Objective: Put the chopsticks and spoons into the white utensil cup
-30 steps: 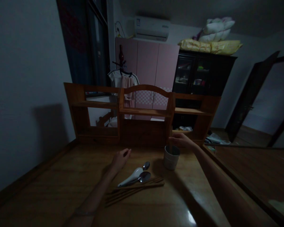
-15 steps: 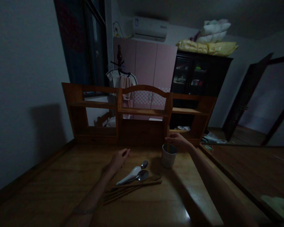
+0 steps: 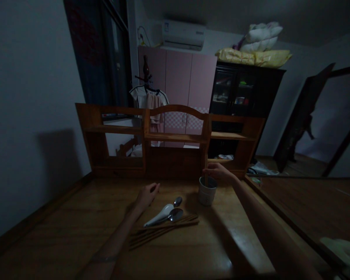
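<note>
Pinched in my right hand [image 3: 217, 172] are thin upright chopsticks [image 3: 206, 177], their lower ends inside a pale cup [image 3: 207, 194] that stands on the table. I cannot make out how many there are. My left hand [image 3: 147, 195] is loosely closed over the table, left of the spoons, with nothing visible in it. Between the hands lie a white spoon [image 3: 165, 213] and two metal spoons, a small one [image 3: 177, 201] and a larger one [image 3: 175, 214]. In front of them several chopsticks [image 3: 163, 232] lie in a loose bundle.
The wooden table [image 3: 84, 217] meets a wall on the left. Along its back edge stands a wooden shelf unit [image 3: 176, 137], close behind the cup. A dark figure of a person [image 3: 305, 130] is at the doorway on the right.
My right hand keeps its grip on the chopsticks in the cup, almost unmoved. My left hand stays put. A dark figure has appeared at the doorway. The view has shifted slightly.
</note>
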A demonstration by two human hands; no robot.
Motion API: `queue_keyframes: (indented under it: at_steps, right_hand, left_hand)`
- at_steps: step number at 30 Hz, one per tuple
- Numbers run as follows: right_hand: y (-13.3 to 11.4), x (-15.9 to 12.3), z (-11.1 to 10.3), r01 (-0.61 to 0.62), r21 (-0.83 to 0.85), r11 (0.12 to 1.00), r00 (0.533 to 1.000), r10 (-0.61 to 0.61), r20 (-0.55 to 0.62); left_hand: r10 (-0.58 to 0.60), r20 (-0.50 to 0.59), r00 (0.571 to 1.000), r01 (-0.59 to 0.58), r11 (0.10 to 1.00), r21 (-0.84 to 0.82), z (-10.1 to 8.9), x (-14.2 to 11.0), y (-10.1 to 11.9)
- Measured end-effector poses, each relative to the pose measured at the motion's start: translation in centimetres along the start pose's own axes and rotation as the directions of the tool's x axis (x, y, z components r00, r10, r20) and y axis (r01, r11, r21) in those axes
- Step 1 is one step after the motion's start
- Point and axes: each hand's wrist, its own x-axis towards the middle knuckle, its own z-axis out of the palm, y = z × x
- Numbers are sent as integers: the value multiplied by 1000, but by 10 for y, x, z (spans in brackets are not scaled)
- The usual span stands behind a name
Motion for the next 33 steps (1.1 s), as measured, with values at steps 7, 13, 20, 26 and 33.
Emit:
queue_keyframes:
  at_steps: [7, 13, 20, 26, 33]
  right_hand:
    - [-1, -1, 3, -15, -16, 1000, 1000, 15, -19]
    - [-9, -11, 9, -3, -38, 999, 995, -1, -100]
    - [-27, -11, 2, 82, -92, 992, 922, -111, -372]
    - [-75, -42, -4, 235, -340, 910, 574, -413, -707]
    - [-82, -110, 64, 383, -347, 856, 922, -378, 85]
  left_hand:
    - [9, -10, 1000, -9, 1000, -4, 1, 2, -5]
    - [15, -9, 1000, -15, 1000, -10, 3, 4, -10]
    - [23, -6, 1000, -23, 1000, -12, 2, 4, -10]
    - [35, 7, 999, -34, 999, -14, 1, 3, -8]
    - [40, 8, 999, -40, 999, -14, 2, 2, -9]
